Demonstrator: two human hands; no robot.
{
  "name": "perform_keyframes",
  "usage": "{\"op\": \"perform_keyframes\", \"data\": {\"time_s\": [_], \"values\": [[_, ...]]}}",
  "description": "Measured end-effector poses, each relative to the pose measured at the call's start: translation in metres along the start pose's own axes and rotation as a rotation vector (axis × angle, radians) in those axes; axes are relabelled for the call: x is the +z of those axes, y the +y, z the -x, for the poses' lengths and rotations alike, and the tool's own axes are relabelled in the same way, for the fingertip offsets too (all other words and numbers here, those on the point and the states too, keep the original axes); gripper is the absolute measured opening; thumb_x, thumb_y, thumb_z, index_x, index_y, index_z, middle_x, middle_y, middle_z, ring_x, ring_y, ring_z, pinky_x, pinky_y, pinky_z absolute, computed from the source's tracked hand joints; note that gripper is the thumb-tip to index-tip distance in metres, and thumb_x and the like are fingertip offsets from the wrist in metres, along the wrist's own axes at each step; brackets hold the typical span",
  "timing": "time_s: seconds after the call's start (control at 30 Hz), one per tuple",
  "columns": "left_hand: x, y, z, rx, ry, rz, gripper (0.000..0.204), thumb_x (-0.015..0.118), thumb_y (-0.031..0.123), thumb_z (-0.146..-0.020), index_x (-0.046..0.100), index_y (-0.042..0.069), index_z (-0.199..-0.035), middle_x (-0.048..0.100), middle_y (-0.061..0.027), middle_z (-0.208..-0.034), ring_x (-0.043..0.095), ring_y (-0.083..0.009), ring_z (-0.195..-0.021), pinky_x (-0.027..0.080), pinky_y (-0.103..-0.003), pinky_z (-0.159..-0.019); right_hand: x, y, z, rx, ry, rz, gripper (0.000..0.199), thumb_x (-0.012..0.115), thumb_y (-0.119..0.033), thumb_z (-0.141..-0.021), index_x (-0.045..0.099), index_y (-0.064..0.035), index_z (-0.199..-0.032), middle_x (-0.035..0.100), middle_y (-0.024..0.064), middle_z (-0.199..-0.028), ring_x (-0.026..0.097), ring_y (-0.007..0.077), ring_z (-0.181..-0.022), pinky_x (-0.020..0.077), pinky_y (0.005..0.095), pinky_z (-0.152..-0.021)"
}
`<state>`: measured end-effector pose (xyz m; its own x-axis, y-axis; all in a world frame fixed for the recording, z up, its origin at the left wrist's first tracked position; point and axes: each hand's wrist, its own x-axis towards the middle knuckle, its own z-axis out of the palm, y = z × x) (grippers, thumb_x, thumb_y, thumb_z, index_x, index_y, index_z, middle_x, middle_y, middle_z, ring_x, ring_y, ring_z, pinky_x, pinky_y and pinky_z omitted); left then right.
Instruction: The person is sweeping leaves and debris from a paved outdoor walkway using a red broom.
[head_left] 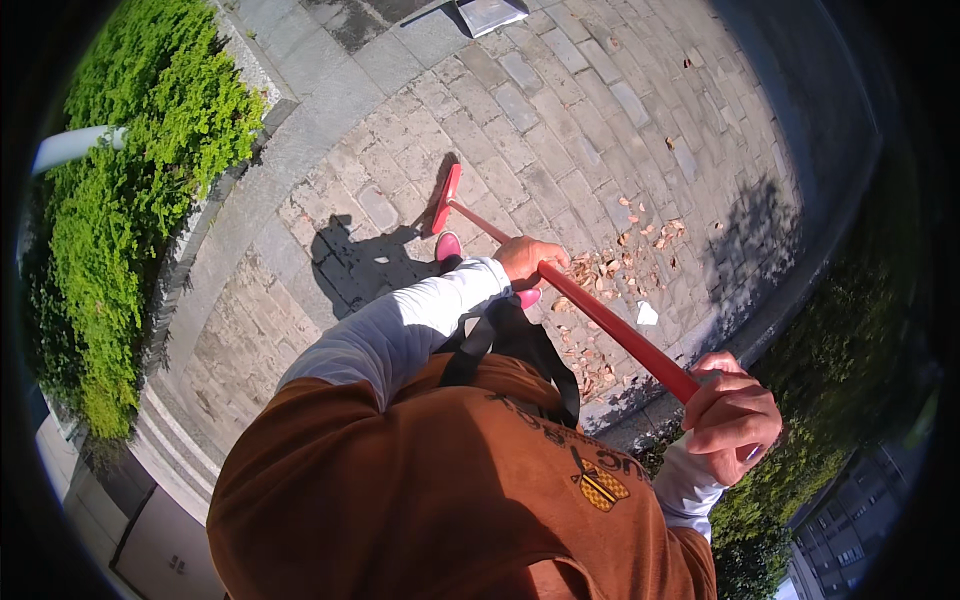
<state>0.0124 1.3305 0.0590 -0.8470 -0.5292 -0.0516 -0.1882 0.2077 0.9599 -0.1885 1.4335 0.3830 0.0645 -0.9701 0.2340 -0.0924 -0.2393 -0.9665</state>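
A red broom (620, 330) slants across the view from lower right to upper left. Its narrow red head (447, 198) rests on the paving just beyond one of my pink shoes (449, 246). My left hand (530, 262), at the end of a white sleeve, is closed round the lower part of the handle. Higher up, near the handle's end, my right hand (733, 415) grips it with curled fingers. Brown dry leaves (600, 275) lie scattered to the right of the handle and beneath it. Among them is a white scrap (647, 313).
A metal dustpan-like tray (490, 14) sits at the far edge. Green hedge (160, 200) grows behind a stone kerb (280, 110) on the left. Stone paving (540, 110) spreads ahead, with a curved low edge (800, 300) and dark shrubs on the right.
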Motion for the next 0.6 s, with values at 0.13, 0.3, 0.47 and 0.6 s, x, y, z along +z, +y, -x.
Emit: {"op": "perform_keyframes", "data": {"time_s": [0.13,0.3,0.47,0.6], "values": [[-0.023,0.064,-0.026,-0.020,-0.082,-0.004,0.018,0.065,0.020,-0.086,0.064,0.019,-0.104,0.063,-0.0130,-0.065,0.065,-0.0366,-0.069,0.048,-0.045,-0.059,-0.038,-0.047,-0.029,-0.243,-0.220,-0.045,0.010,0.072,-0.013,-0.085,0.069,-0.0185,-0.093,0.059,-0.0074,-0.055,0.063,0.0079,-0.057,0.0473,0.0326,-0.077],[-0.141,0.000,0.059,-0.382,0.169,-0.204,0.013,0.066,0.015,-0.087,0.066,0.014,-0.100,0.067,-0.0144,-0.073,0.068,-0.0342,-0.072,0.052,-0.041,-0.062,0.060,0.041,-0.062,0.099,0.193,-0.183,0.005,0.066,-0.007,-0.081,0.062,-0.0090,-0.083,0.061,0.0023,-0.058,0.063,0.0185,-0.059,0.0455,0.0432,-0.078],[-0.216,-0.172,0.187,-0.321,0.199,-0.388,0.013,0.065,0.002,-0.079,0.068,0.009,-0.089,0.067,-0.0133,-0.074,0.068,-0.0301,-0.071,0.053,-0.038,-0.063,0.179,0.141,-0.084,0.243,-0.312,-0.224,0.014,0.064,0.009,-0.079,0.070,-0.0026,-0.085,0.063,0.0062,-0.075,0.062,0.0243,-0.080,0.0467,0.0345,-0.078],[-0.161,-0.128,0.138,-0.391,0.246,0.108,0.016,0.070,0.008,-0.075,0.067,0.010,-0.091,0.066,-0.0076,-0.072,0.067,-0.0235,-0.069,0.049,-0.036,-0.061,0.141,0.096,-0.107,0.222,-0.358,-0.143,0.015,0.066,0.005,-0.077,0.072,-0.0068,-0.083,0.060,0.0027,-0.069,0.060,0.0210,-0.072,0.0454,0.0422,-0.083]]}}
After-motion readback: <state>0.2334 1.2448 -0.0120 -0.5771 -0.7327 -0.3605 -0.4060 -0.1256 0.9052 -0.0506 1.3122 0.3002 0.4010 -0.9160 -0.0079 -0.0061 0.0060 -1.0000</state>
